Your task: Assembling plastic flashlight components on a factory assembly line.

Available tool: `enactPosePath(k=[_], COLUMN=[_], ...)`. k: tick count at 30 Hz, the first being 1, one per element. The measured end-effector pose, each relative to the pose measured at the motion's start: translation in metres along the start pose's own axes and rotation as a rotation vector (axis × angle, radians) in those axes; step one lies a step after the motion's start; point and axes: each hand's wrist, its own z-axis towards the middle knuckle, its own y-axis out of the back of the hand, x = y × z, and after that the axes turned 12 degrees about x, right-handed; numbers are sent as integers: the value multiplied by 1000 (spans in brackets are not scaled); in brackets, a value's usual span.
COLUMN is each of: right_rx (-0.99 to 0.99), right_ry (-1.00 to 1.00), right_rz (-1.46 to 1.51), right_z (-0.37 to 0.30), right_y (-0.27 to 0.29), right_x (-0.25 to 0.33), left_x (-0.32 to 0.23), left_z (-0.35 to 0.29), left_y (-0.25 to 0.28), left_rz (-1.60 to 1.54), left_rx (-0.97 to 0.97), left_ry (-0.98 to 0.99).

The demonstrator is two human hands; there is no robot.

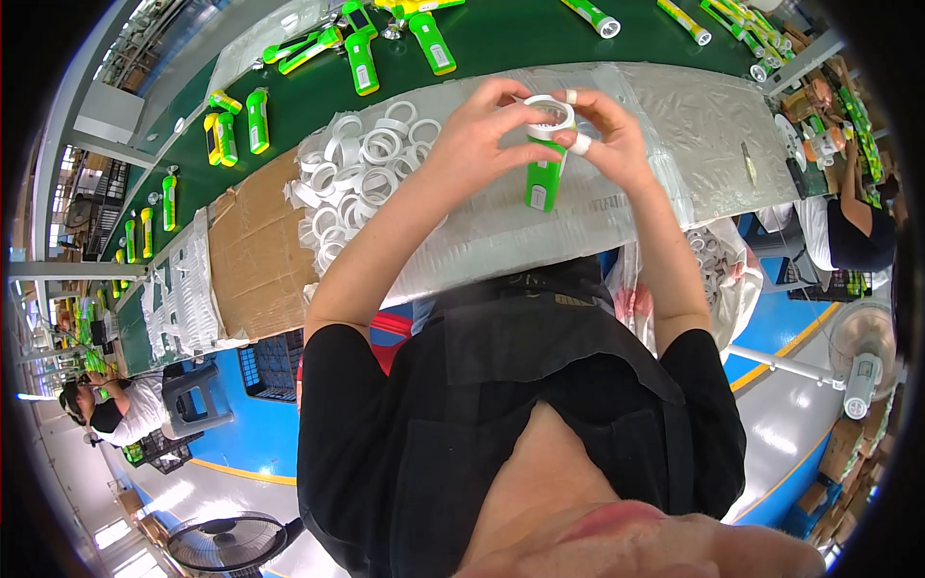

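Observation:
A green flashlight (542,183) is held upright over the plastic-covered bench, its head up and its body hanging below my hands. Around its head sits a white ring (551,133). My left hand (487,140) pinches the ring and head from the left, thumb and fingers closed on it. From the right, my right hand (612,140) grips the same head; pale tape wraps some of its fingertips. To the left of my left forearm lies a pile of loose white rings (361,173).
Several green and yellow flashlights (361,63) lie on the green conveyor (511,48) beyond the bench. A cardboard sheet (255,246) covers the bench at left. A bag with more rings (718,265) hangs right of my lap. Other people work at both sides.

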Motion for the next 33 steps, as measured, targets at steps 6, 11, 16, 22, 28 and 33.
enactPosePath(k=[6, 11, 16, 22, 28, 33], right_rx=[372, 650, 838, 676, 312, 317], right_ry=[-20, -118, -200, -452, -249, -425], right_rz=[-469, -686, -753, -957, -759, -1079], right_z=[17, 38, 54, 50, 34, 34], right_y=[42, 49, 49, 41, 49, 26], right_x=[51, 87, 101, 88, 73, 68], left_x=[-7, -11, -10, -5, 3, 6], left_z=[11, 19, 22, 24, 26, 25], left_y=[-12, -25, -31, -36, -40, -42], left_rz=[4, -156, -154, -133, -146, -77], left_rx=[92, 163, 160, 118, 91, 64], left_ry=[35, 133, 96, 64, 96, 82])
